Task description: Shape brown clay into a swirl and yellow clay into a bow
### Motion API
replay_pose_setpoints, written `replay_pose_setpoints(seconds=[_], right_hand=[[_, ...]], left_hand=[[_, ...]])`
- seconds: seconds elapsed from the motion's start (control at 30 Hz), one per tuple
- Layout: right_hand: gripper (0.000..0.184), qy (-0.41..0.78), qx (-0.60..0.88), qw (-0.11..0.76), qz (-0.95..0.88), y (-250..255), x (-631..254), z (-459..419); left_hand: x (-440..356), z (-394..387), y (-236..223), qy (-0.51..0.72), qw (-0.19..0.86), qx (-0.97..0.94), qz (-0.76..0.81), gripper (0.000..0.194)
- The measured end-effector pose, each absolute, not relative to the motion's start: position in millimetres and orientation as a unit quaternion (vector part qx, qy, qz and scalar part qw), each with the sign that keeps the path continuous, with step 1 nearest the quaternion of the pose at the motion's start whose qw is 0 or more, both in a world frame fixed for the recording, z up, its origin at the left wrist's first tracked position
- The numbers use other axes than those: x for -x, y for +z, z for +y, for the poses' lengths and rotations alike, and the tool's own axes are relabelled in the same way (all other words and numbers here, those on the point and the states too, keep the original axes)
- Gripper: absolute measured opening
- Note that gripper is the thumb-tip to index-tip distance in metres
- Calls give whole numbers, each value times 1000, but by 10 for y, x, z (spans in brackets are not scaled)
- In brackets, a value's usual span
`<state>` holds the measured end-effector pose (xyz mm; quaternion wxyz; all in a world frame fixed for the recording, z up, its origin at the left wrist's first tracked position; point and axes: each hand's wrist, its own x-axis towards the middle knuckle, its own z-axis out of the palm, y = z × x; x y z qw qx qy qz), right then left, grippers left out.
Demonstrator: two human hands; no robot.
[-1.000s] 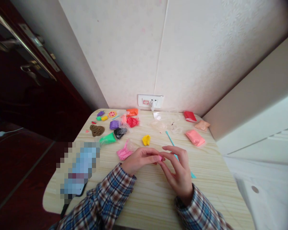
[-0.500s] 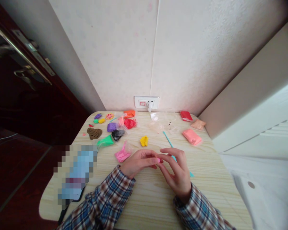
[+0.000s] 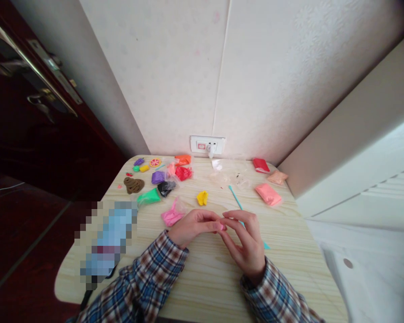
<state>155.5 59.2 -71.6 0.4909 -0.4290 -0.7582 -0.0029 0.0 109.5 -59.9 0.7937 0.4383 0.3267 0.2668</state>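
Between the fingertips of my left hand [image 3: 197,225] and my right hand [image 3: 244,237] is a small piece of pink clay [image 3: 222,227]. Both hands are closed in a pinch on it, close above the table, and the fingers partly cover it. Under my right hand lies a thin turquoise modelling tool [image 3: 234,196], its middle hidden. A lump of yellow clay [image 3: 202,198] sits just beyond my hands. Left of it, near my left wrist, rests an opened bag of pink clay [image 3: 172,216].
Bags of green [image 3: 148,197], black [image 3: 166,188] and purple clay [image 3: 158,177] lie at the left, beside a coiled brown piece [image 3: 133,185]. Salmon [image 3: 268,194] and red packets [image 3: 261,165] lie at the right. A blurred-out device [image 3: 109,242] occupies the left front. A wall socket [image 3: 208,145] is behind the table.
The view has shifted slightly. My right hand has moved a little to the left, closer in around the pink clay. The things on the table lie as before.
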Motion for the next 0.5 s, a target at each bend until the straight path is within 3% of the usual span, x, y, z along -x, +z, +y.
replay_pose_setpoints(seconds=[0.5], right_hand=[[19, 21, 445, 470, -762, -734, -1547, 606]], left_hand=[[31, 1112, -551, 258, 757, -487, 351, 33]])
